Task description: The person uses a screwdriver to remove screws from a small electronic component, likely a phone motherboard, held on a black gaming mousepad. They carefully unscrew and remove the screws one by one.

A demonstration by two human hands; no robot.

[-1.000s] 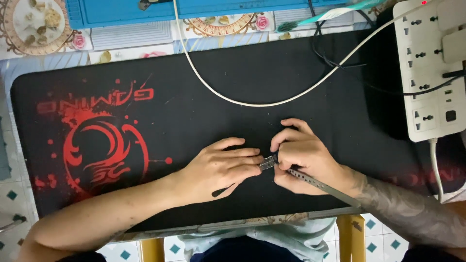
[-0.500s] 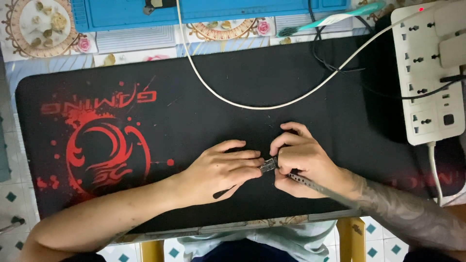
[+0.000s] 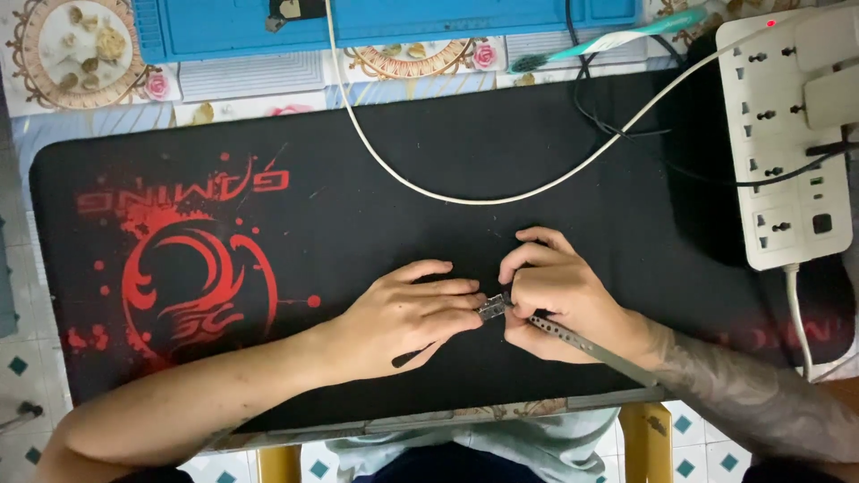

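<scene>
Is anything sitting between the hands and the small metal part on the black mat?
Nothing visible. The left hand pinches the small metal part at its fingertips, and the right hand brings a thin metal tool straight to it. The white cable lies well beyond them.

small part (image 3: pixel 491 309): bare metal, grey, dull sheen, pinched at the left hand (image 3: pixel 407 313)
tool (image 3: pixel 586 344): slim metal shaft, matt grey, gripped in the right hand (image 3: pixel 559 295)
desk mat (image 3: pixel 429 152): black cloth, matt, fine weave, red print
cable (image 3: pixel 465 199): white plastic sheath, smooth
power strip (image 3: pixel 787 143): white plastic, smooth, slightly glossy
tray (image 3: pixel 403 22): blue, matt, rubbery look
tablecloth (image 3: pixel 233 76): glossy, patterned
</scene>
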